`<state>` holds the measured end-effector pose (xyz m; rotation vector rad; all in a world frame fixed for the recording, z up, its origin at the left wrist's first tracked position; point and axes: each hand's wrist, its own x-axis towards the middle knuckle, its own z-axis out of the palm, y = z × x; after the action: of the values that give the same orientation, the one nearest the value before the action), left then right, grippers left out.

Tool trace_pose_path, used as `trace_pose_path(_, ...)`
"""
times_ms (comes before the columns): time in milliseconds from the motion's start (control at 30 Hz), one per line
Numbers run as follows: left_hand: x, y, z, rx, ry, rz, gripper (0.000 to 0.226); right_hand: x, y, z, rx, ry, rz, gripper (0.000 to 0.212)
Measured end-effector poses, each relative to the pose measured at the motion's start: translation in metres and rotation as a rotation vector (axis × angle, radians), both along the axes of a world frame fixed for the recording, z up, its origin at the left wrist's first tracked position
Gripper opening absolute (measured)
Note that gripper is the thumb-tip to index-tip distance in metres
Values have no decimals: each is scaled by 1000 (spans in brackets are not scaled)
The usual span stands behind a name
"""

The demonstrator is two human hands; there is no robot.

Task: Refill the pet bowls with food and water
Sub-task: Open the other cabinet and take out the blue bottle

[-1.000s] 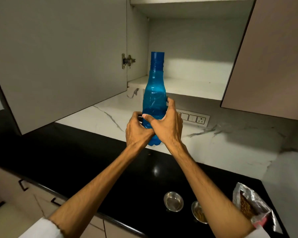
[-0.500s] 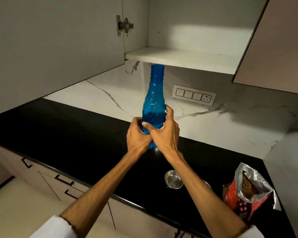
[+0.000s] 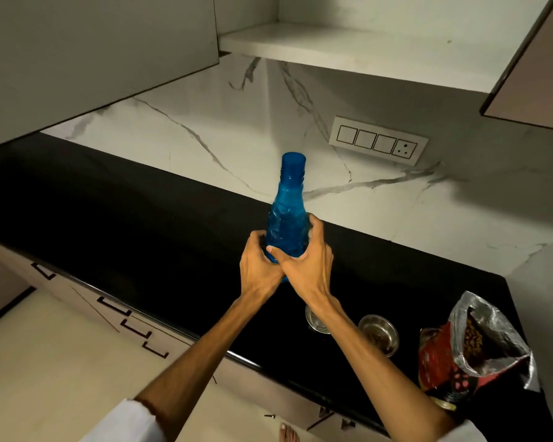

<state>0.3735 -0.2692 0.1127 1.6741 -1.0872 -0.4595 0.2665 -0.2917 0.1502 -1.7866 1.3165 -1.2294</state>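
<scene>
Both hands, left (image 3: pixel 258 266) and right (image 3: pixel 307 263), grip capped blue bottle (image 3: pixel 288 218) upright over counter (image 3: pixel 141 224); red food bag (image 3: pixel 473 355) print unreadable, bowls (image 3: pixel 379 334) beside it

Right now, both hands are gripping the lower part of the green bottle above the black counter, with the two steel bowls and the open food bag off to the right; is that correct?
Not quite: the bottle is blue, not green, as the head view shows. The rest stands: the left hand and right hand grip its lower part above the black counter, with the two steel bowls and the open food bag to the right.
</scene>
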Motion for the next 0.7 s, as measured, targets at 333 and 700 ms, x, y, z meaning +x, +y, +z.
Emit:
trace_pose_path(333,-5,-23,-76,131,4,-26,68,-11,-24,-71,194,-41,33,96)
trace_pose_path(700,-6,-31,-137,215,64,-6,66,-10,-36,-132,320,45,11,92)
